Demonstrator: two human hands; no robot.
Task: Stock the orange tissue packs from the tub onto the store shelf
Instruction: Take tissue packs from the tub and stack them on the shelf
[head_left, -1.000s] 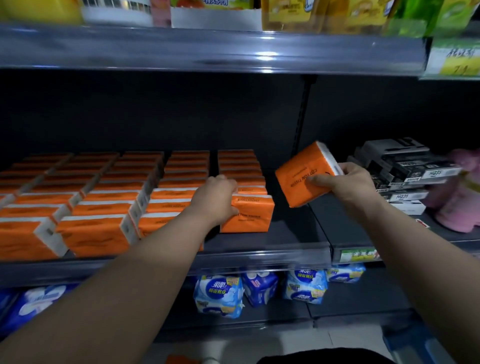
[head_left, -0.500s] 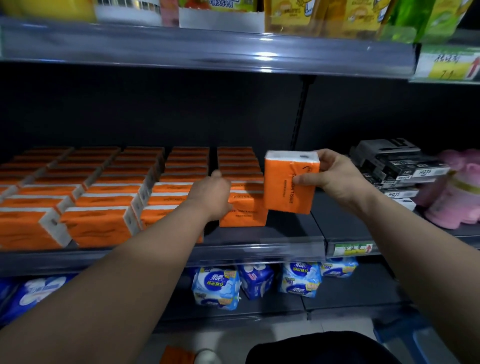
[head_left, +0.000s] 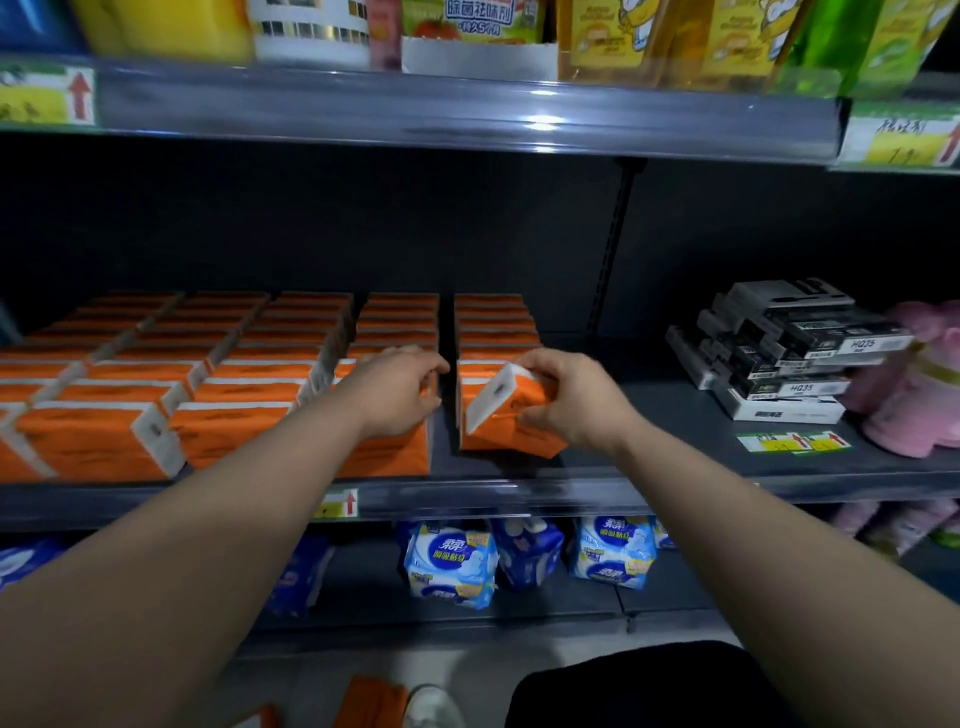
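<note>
So on the left the shelf (head_left: 519, 491) is packed with rows of orange tissue packs (head_left: 156, 395) standing on edge. Left hand (head_left: 397, 395) sits palm-down on the front of the fourth row, fingers curled loosely over the top edge of the pack, not really gripping. Right hand (head_left: 563, 397) is pinching a tilted pack (head_left: 501, 410), thumb underneath and fingers over the top, its bottom corner touching the shelf at the front of the fifth row. Black boxes (head_left: 779, 353) sit further right

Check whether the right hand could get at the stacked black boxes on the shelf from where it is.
Probably yes, once freed: the right hand holds an orange tissue pack, and bare shelf lies between it and the black boxes, with nothing in the way.
</note>
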